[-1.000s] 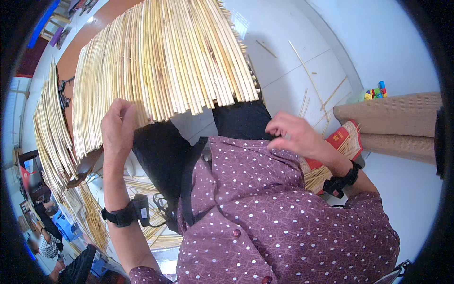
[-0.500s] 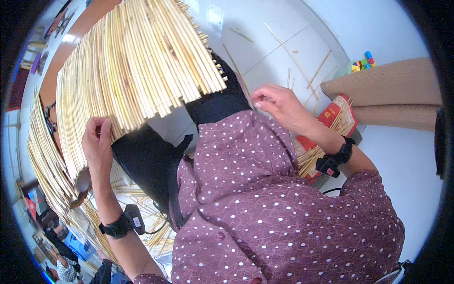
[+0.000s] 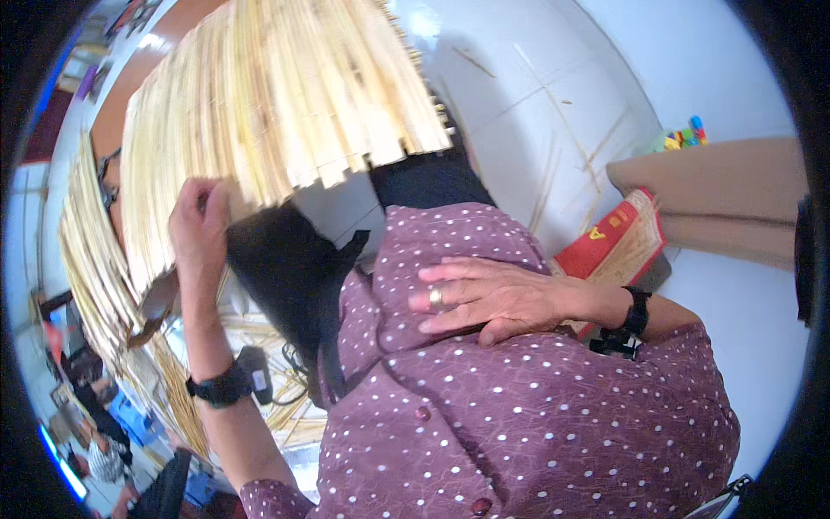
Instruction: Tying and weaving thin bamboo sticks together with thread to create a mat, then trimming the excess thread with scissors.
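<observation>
A pale mat of thin reed stalks [image 3: 277, 95] bound side by side lies in front of me, its near edge over my black-clad knees. At that edge, toward the left, my left hand [image 3: 199, 225] is closed with its curled fingers against the stalk ends. Its fingertips are partly hidden. My right hand [image 3: 497, 298] rests against the front of my spotted purple shirt [image 3: 536, 398], palm down and fingers spread. It holds nothing, and a ring shows on one finger.
More reed stalks [image 3: 86, 251] hang at the left, and loose ones [image 3: 268, 342] lie below. To the right are a red printed packet [image 3: 601, 242], a brown padded piece of furniture [image 3: 718, 186] and toy blocks [image 3: 686, 137]. Stray stalks litter the tiled floor. Other people appear at lower left.
My right hand has come from beside my right thigh in to my shirt front, its fingers opening out flat. My left hand stays at the mat's edge. The whole view has shifted slightly.
</observation>
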The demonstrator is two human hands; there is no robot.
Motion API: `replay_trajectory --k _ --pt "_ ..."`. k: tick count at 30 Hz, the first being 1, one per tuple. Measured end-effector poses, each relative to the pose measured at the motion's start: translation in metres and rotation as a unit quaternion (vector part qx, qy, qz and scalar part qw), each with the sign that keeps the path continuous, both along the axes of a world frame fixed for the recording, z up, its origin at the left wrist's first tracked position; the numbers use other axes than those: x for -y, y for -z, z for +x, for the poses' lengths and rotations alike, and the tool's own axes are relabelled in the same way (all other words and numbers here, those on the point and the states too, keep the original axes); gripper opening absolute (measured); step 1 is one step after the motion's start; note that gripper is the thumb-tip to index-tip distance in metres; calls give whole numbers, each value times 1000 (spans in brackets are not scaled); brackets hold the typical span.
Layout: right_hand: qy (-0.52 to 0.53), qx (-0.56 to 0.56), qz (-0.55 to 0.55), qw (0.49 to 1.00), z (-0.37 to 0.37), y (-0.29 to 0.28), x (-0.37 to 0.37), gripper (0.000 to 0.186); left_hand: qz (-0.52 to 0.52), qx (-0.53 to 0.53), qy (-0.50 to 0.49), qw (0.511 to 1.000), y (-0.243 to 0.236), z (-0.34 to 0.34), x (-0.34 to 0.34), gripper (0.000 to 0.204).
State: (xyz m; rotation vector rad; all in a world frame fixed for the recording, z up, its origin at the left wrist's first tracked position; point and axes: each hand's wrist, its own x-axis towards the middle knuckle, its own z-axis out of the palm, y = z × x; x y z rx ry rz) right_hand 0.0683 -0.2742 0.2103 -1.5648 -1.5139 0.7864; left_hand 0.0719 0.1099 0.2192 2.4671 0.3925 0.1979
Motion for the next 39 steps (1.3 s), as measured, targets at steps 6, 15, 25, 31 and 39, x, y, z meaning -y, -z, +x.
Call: replay_trajectory --k 6,15,25,31,39 --pt "-17 39 12 999 5 4 -37 54 -8 33 -31 999 -3 1 12 18" --pt "-40 -228 100 968 10 -47 -88 25 -21 12 -56 998 -3 -3 12 20" --pt "-201 -316 65 925 15 -50 -76 21 16 16 -18 1000 -2 0 5 20" --pt "-158 -391 6 907 27 -49 -82 14 -24 38 1 999 -4 -3 -7 20" --pt "483 -207 -38 850 62 -21 -50 18 -356 282 -220 864 -14 -57 -27 29"
